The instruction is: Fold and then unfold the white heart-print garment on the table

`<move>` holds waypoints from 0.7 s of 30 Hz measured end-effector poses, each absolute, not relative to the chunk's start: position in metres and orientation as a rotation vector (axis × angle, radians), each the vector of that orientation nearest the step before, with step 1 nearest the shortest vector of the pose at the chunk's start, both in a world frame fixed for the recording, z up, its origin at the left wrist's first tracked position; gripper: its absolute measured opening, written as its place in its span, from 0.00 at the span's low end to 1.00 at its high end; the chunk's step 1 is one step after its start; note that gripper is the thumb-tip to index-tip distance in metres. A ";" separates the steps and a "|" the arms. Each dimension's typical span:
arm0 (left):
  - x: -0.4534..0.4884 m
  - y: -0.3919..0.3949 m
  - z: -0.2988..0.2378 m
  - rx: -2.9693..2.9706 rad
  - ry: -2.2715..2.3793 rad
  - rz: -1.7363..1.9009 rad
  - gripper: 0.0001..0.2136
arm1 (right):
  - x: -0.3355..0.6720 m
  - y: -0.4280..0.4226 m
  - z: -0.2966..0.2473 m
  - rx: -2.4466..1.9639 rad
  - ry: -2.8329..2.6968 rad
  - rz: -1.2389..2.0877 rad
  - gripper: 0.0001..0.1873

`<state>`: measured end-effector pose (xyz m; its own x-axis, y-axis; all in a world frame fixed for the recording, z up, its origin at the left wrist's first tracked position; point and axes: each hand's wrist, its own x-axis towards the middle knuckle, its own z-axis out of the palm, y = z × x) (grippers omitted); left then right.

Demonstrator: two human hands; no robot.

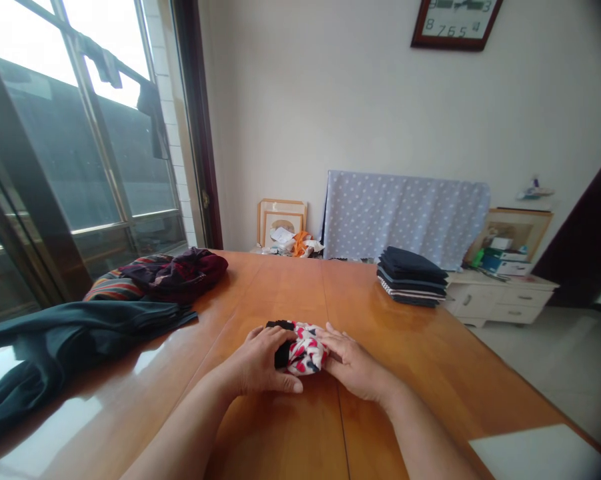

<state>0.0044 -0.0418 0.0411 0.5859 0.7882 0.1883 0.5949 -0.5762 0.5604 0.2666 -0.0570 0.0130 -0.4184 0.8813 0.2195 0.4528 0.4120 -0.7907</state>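
A small bundled garment (pixel 307 352), white with red and dark printed shapes and a black band at its left end, lies on the wooden table in front of me. My left hand (pixel 267 360) grips the black end, fingers over the top and thumb along the near side. At the right end, my right hand (pixel 347 360) holds the printed cloth between fingers and thumb. The fingers partly cover the bundle, so its exact kind cannot be made out.
Dark green clothing (pixel 75 347) and a maroon and striped pile (pixel 170 277) lie on the table's left side. A neat stack of folded dark clothes (pixel 413 277) stands at the back right. Beyond the table (pixel 280 280) are a dotted cloth (pixel 400 213) and a white cabinet (pixel 500 300).
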 end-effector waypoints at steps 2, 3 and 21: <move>0.005 -0.043 0.042 2.338 1.115 0.647 0.39 | 0.264 -0.058 0.018 -1.100 -1.909 0.969 0.22; 0.006 -0.043 0.042 2.292 1.118 0.687 0.38 | 0.264 -0.059 0.020 -1.075 -1.828 1.048 0.23; 0.029 -0.035 0.027 0.993 0.931 0.915 0.20 | 0.263 -0.049 0.010 -0.886 -0.919 1.735 0.18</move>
<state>0.0293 -0.0352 0.0268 0.3228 0.9241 -0.2047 -0.1894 0.2750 0.9426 0.2632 -0.0485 0.0100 -0.2881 0.9446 -0.1576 -0.4001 -0.2682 -0.8763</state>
